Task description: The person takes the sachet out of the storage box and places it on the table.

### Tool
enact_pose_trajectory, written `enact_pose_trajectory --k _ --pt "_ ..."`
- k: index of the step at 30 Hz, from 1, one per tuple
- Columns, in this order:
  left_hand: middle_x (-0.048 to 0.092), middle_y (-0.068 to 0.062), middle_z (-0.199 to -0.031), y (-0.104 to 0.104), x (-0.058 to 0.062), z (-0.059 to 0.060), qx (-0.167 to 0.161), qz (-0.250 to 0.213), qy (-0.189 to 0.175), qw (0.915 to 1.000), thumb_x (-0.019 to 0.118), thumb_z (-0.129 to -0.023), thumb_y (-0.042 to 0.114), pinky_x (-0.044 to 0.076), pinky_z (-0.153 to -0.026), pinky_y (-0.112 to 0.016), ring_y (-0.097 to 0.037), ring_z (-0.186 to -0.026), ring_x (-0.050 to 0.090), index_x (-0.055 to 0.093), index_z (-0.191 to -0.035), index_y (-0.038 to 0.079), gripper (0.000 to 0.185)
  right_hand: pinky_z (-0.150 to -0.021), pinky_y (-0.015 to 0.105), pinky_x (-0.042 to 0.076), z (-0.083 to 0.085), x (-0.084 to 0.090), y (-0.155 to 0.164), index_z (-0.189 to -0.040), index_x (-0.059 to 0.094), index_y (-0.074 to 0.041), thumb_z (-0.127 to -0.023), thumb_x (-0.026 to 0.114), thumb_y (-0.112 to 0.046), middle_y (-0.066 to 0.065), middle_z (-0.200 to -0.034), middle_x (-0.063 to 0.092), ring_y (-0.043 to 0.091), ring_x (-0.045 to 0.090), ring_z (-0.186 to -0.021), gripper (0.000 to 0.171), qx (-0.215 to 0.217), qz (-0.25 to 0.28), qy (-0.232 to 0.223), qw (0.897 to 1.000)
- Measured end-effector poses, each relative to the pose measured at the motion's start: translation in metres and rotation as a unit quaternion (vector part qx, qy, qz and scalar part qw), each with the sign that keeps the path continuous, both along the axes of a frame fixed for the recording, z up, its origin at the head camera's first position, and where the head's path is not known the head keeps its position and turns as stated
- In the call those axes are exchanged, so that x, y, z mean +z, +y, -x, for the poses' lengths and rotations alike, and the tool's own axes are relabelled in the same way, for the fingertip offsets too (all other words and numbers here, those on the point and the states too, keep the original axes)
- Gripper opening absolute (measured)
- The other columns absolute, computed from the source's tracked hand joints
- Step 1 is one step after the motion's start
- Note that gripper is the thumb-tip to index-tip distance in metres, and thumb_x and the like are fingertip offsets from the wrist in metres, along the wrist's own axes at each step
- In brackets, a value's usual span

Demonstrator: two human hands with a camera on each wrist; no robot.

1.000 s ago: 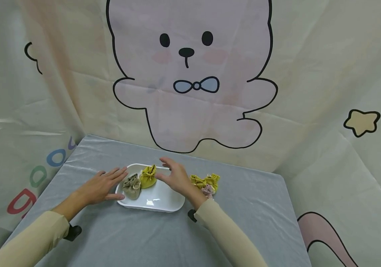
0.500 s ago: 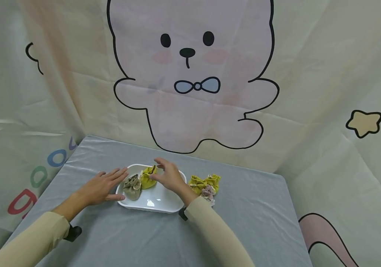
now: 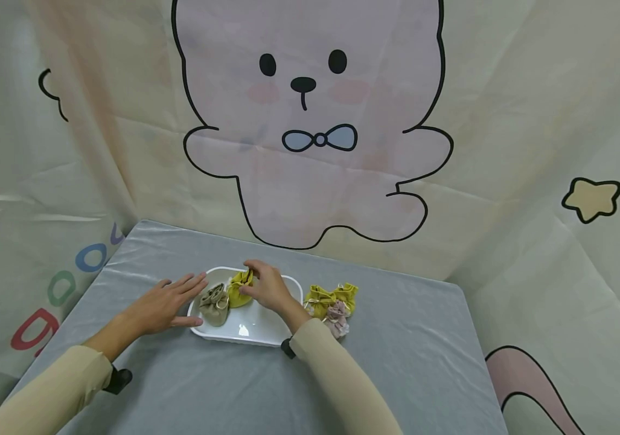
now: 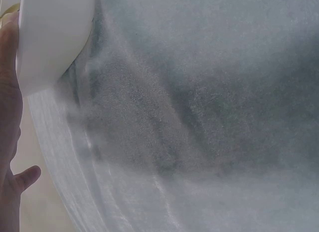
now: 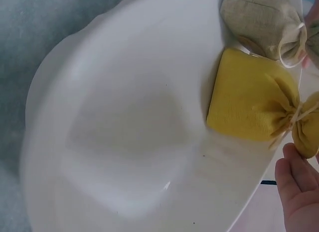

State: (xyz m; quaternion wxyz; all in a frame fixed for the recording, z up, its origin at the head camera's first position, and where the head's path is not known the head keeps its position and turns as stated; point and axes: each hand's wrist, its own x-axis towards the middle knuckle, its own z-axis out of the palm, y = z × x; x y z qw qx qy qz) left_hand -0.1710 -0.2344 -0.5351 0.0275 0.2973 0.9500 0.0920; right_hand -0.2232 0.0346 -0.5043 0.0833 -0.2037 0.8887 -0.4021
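Note:
A white tray [image 3: 259,325] sits on the grey tablecloth and holds a beige drawstring pouch [image 3: 214,304] and a yellow pouch [image 3: 238,294]. My right hand [image 3: 258,285] reaches over the tray, and its curled fingers pinch the yellow pouch at its tied top. In the right wrist view the fingertips [image 5: 294,184] meet the frill of the yellow pouch [image 5: 246,107], which lies beside the beige pouch [image 5: 261,20] in the tray [image 5: 124,137]. My left hand [image 3: 171,302] lies flat on the cloth with straight fingers against the tray's left rim [image 4: 50,37]. In the left wrist view the palm [image 4: 9,132] shows at the left edge.
Right of the tray lie two more yellow pouches [image 3: 320,299] [image 3: 348,294] and a pink one [image 3: 337,315] in a small heap. A cartoon-bear backdrop [image 3: 310,121] hangs close behind the table. Grey cloth [image 3: 233,386] runs bare toward me.
My right hand has moved left from over the tray's right edge and come down onto the yellow pouch, its fingers curling at the top. The left hand has stayed put.

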Motion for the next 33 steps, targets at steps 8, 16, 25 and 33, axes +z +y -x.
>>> enact_pose_trajectory --k 8,16,25,33 --pt "0.039 -0.017 -0.155 -0.0023 -0.0022 -0.0005 -0.002 0.001 0.012 0.9999 0.063 -0.089 0.062 0.039 -0.097 -0.067 -0.041 -0.138 0.041 0.042 -0.151 0.003 0.088 -0.092 0.026 0.050 -0.0035 -0.0029 -0.0079 -0.128 0.062 0.002 -0.084 0.078 -0.005 0.013 -0.121 0.068 0.018 0.065 -0.106 0.048 -0.003 0.000 0.016 1.000" --pt "0.039 -0.016 -0.155 -0.0029 -0.0042 0.0007 0.000 0.000 0.012 0.9999 0.064 -0.089 0.060 0.039 -0.097 -0.067 -0.040 -0.139 0.041 0.043 -0.151 0.004 0.086 -0.093 0.027 0.049 -0.0056 -0.0045 -0.0099 -0.125 0.067 -0.003 -0.084 0.079 -0.004 0.009 -0.120 0.070 0.019 0.064 -0.109 0.043 -0.023 -0.016 0.016 0.999" --pt "0.040 -0.016 -0.155 -0.0015 -0.0015 0.0000 -0.002 -0.004 0.008 1.0000 0.064 -0.089 0.059 0.038 -0.098 -0.067 -0.040 -0.139 0.040 0.042 -0.151 0.005 0.086 -0.089 0.025 0.051 -0.0061 -0.0037 -0.0096 -0.116 0.072 -0.004 -0.085 0.074 0.001 0.007 -0.112 0.072 0.017 0.066 -0.104 0.032 -0.038 -0.003 0.039 0.999" --pt "0.039 -0.016 -0.156 -0.0002 -0.0027 0.0003 -0.003 -0.001 0.006 1.0000 0.062 -0.089 0.062 0.038 -0.098 -0.067 -0.040 -0.139 0.040 0.041 -0.151 0.005 0.087 -0.085 0.021 0.051 -0.0087 -0.0025 -0.0096 -0.112 0.074 -0.004 -0.086 0.072 0.003 0.007 -0.108 0.073 0.014 0.067 -0.100 0.027 -0.047 0.008 0.048 0.998"
